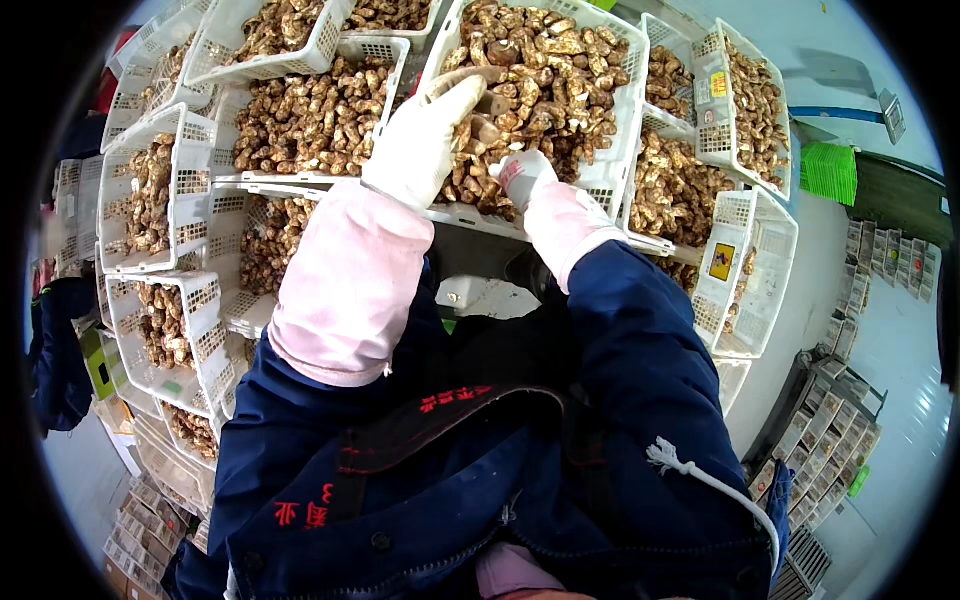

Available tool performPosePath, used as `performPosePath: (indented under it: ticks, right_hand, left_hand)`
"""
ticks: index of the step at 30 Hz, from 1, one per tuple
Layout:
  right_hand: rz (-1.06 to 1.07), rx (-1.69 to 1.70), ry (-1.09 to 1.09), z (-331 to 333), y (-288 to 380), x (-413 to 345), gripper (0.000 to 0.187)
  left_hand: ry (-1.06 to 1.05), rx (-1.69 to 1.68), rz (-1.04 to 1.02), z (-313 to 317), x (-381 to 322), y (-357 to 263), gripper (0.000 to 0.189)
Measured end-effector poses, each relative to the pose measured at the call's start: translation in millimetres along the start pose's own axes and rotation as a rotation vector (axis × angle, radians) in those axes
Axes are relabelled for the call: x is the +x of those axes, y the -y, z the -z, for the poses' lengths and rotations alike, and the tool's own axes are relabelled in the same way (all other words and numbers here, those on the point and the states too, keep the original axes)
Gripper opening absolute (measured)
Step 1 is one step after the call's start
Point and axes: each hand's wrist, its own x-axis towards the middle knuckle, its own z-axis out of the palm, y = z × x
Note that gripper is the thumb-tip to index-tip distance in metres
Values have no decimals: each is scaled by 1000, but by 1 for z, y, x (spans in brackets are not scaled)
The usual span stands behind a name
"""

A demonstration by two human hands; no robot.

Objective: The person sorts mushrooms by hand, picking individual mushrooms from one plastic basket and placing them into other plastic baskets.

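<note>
Before me a white plastic crate point(634, 82) holds a heap of brown-and-cream mushrooms point(555, 64), which look like matsutake. My left hand point(435, 124), in a white glove with brown-stained fingertips, reaches over the crate's left side into the heap. Its fingers are bent around the mushrooms; whether one is gripped cannot be made out. Close by on the right, my right hand point(529, 176), in a white glove with red print, points down at the mushrooms near the crate's front edge. Its fingertips are mostly hidden, so any hold is unclear. Pale pink sleeve covers reach over both wrists.
More mushroom crates flank me, including a left crate point(217, 150), a stacked crate point(142, 202) and a right crate point(739, 105). Green crates point(829, 172) are stacked farther right. Crates sit on a cart point(817, 442). A person's dark sleeve point(60, 352) shows at far left.
</note>
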Motion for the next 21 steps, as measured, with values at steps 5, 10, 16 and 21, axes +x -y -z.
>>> performPosePath:
  ticks: [5, 10, 16, 21]
  right_hand:
    - [-64, -9, -54, -16, 1, 12, 19]
    - [35, -15, 78, -3, 0, 2, 22]
    - [-112, 346, 44, -4, -3, -24, 49]
    - [-444, 942, -166, 9, 1, -78, 58]
  left_hand:
    - [-20, 20, 20, -3, -2, -3, 34]
    - [5, 4, 1, -5, 0, 1, 36]
    - [-43, 42, 6, 5, -2, -6, 33]
    - [-45, 50, -12, 10, 3, -7, 30]
